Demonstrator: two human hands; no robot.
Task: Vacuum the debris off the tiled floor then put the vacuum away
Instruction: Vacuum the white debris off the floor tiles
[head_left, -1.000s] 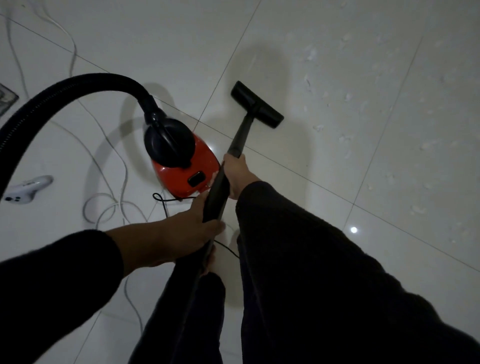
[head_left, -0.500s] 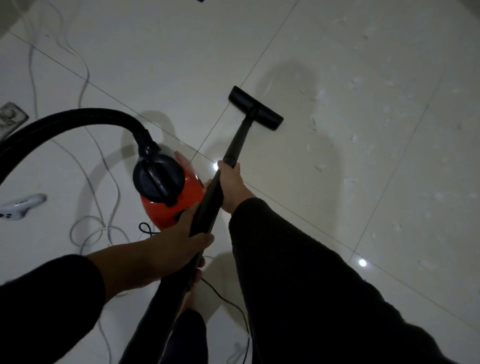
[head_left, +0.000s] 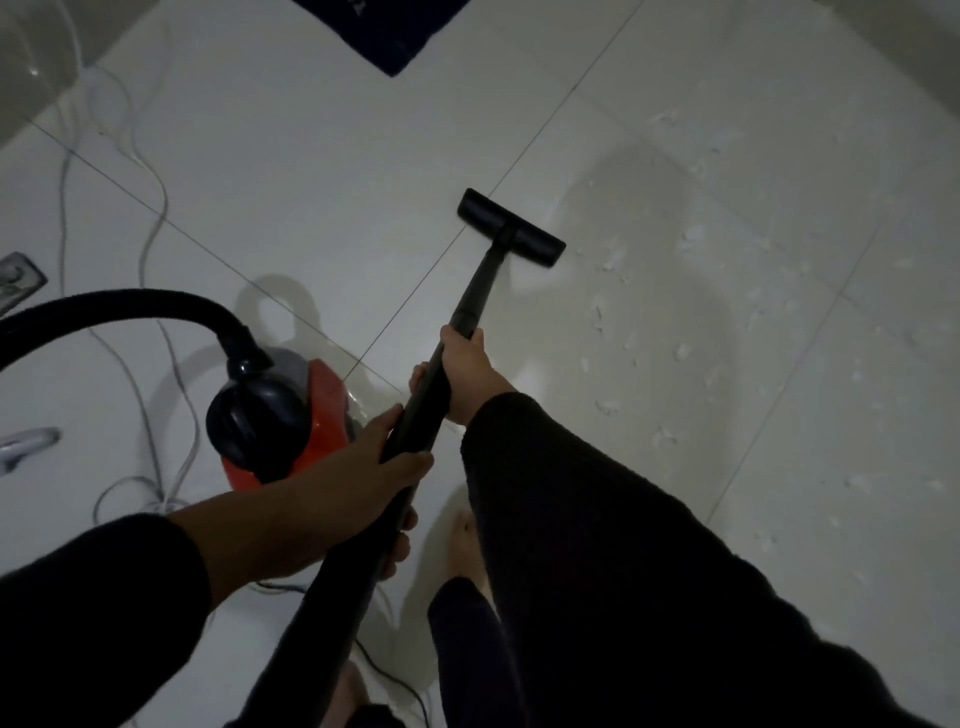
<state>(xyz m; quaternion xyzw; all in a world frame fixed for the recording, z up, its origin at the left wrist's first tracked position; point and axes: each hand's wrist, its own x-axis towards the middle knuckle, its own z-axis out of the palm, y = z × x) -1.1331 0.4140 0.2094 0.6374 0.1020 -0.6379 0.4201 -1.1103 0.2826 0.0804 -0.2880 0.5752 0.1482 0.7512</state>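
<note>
I am looking down at a pale tiled floor in dim light, holding a black vacuum wand with both hands. My right hand, higher up the wand, is gripping it with fingers curled tightly around the tube. My left hand, lower down and closer to my body, is also wrapping around the wand, thumb on top and fingers clamped underneath. The wand is slanting away from me toward one o'clock, ending in a flat black floor nozzle that is resting on the tiles above the centre of the view. Small white scraps of debris are lying scattered across the tiles from the nozzle's right end out toward three o'clock. At nine o'clock from my hands, the red and black vacuum body is sitting on the floor, with a thick black hose arching out of its top toward the left edge. Thin pale cables are trailing over the floor at ten o'clock. A dark mat is lying at twelve o'clock along the top edge. My bare foot is showing just below my hands, between my dark sleeves.
</note>
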